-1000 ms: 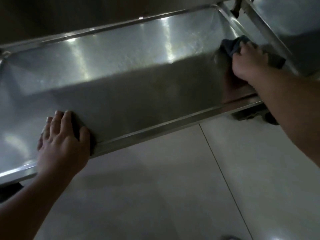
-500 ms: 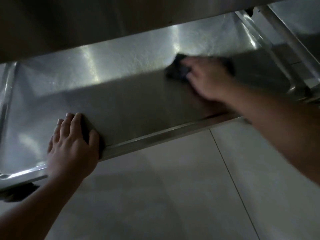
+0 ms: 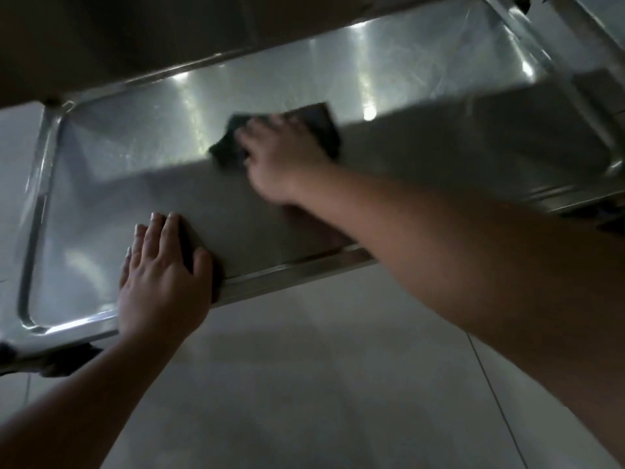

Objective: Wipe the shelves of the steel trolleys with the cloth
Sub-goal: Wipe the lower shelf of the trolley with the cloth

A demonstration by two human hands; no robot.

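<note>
The right hand point(image 3: 284, 157) is blurred and covers most of the cloth point(image 3: 321, 120), so its grip cannot be told. The shelf point(image 3: 135, 184) is hidden along its far edge by the upper shelf point(image 3: 169, 32); its right corner is blurred.

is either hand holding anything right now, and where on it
The right hand presses the dark cloth flat on the steel shelf, covering its near middle. The left hand holds nothing; it rests flat on the shelf's front edge.
</note>
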